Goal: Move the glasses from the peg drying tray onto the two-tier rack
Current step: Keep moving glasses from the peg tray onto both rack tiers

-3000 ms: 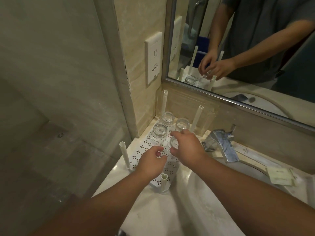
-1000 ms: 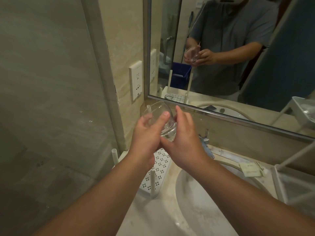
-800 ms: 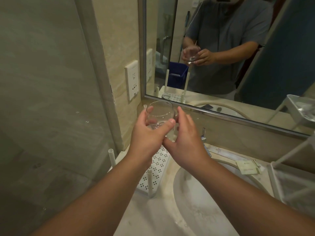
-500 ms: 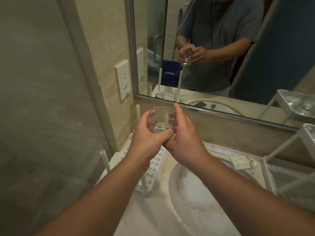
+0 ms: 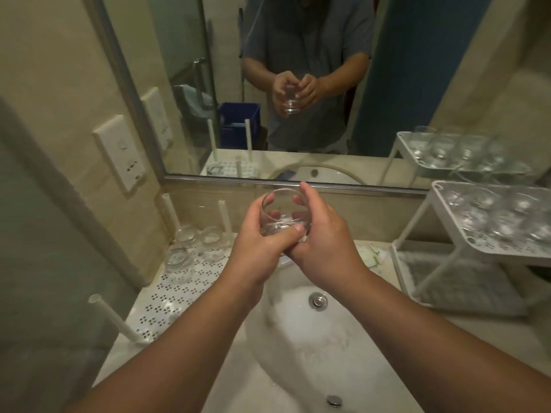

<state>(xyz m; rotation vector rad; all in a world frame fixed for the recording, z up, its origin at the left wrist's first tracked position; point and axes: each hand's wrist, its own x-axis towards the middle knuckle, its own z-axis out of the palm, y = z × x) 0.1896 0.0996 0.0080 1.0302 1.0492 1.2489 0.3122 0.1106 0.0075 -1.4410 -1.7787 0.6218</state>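
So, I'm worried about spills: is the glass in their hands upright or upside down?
Upright. The glass, held by the left hand and right hand, has its open rim on top.

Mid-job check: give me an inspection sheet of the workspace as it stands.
Surface: pale counter around a sink.
Job's things: one glass held upright over the sink; three glasses on the peg drying tray; two-tier rack, top tier holding glasses, blurred.
Clutter: paper card beside the rack.
Grippers: left hand and right hand both grip the glass.
Cables: nothing seen.
Surroundings: mirror, wall socket.
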